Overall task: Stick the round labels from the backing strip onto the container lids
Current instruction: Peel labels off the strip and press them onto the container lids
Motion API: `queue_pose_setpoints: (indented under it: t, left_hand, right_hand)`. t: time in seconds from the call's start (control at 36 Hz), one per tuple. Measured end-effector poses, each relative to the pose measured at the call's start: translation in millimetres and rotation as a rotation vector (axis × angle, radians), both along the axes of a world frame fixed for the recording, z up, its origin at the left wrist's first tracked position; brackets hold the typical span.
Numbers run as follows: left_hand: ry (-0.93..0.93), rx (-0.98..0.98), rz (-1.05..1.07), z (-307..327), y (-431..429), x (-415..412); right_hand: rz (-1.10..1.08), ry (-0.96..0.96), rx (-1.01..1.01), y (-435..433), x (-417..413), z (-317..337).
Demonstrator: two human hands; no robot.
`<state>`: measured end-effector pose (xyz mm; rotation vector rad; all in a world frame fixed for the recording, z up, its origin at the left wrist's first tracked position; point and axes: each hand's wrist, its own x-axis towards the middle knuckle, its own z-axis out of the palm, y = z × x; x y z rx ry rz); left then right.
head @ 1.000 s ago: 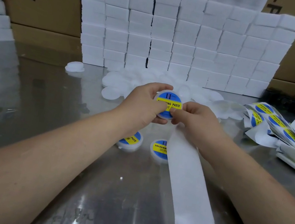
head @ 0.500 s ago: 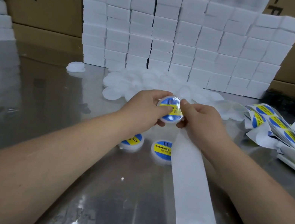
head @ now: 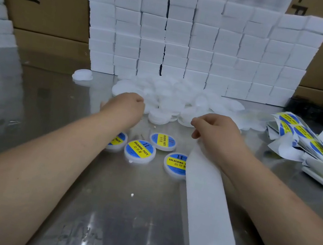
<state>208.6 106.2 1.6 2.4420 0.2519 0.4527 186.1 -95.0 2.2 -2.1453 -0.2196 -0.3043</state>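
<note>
Bench (head: 51,103): polished sheet metal, mirror-like, streaked toward the front edge. Brown corrugated cartons (head: 53,6) with black printed characters stand along the back edge. In front of them is a wall of white blocks (head: 202,43), rectangular and matte, stacked in neat columns. Their material cannot be told.

Backing strip (head: 208,217): long band of blank white paper, faintly glossy. It runs from the front edge, right of centre, up to the right hand (head: 217,132). That hand's fingers are curled, thumb and forefinger pinching the strip's top end.

Plain lids (head: 171,98): loose heap of translucent white plastic discs at the foot of the block wall, centre back. A stray lid (head: 82,75) lies apart toward the left.

Label strips (head: 308,144): tangled heap at the right edge, round blue labels with a yellow band on white paper.

Labelled lids (head: 139,151): four shallow round lids lie flat at the bench centre, between the forearms. Each carries a blue-and-yellow "SOLDERING PASTE" label. The rightmost is partly under the backing strip and the leftmost partly behind the left forearm.

Left hand (head: 124,105): at the near edge of the plain heap, fingers curled under and hidden by the back of the hand. Cannot tell whether they hold a lid.
</note>
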Motion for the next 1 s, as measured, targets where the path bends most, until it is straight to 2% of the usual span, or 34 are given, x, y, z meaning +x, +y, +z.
queue_pose_setpoints:
  t: [0.11,0.19,0.33,0.42,0.56,0.64,0.75,0.81,0.92,1.0]
  left_hand:
    - [0.203,0.2,-0.011,-6,6,5]
    - [0.323,0.226,0.002,-8,2,8]
    - [0.153,0.183,-0.004,-12,10,7]
    - [0.108,0.177,-0.136,-15,4,8]
    - [0.175,0.444,-0.307,-15,-12,2]
    - [0.225,0.456,-0.293,-15,-12,-1]
    - [0.091,0.466,-0.194,-11,-12,-1]
    - [0.06,0.489,-0.181,-11,-13,-1]
    - [0.127,0.534,-0.207,-14,-13,0]
    - [0.151,0.498,-0.211,-16,-14,-1]
  right_hand:
    - [0.024,-0.033,0.037,1,-3,1]
    - [0.032,-0.055,0.029,2,-4,1]
    - [0.015,-0.099,-0.018,2,-5,2]
    - [0.001,-0.119,-0.049,1,-7,4]
    - [-0.046,-0.005,-0.023,1,-6,5]
    - [-0.061,0.097,0.065,-1,-5,7]
    - [-0.046,0.223,0.212,-3,-6,8]
    - [-0.052,0.27,0.217,-2,-6,8]
    - [-0.045,0.305,0.181,-2,-8,10]
    - [-0.064,0.329,0.199,-1,-9,14]
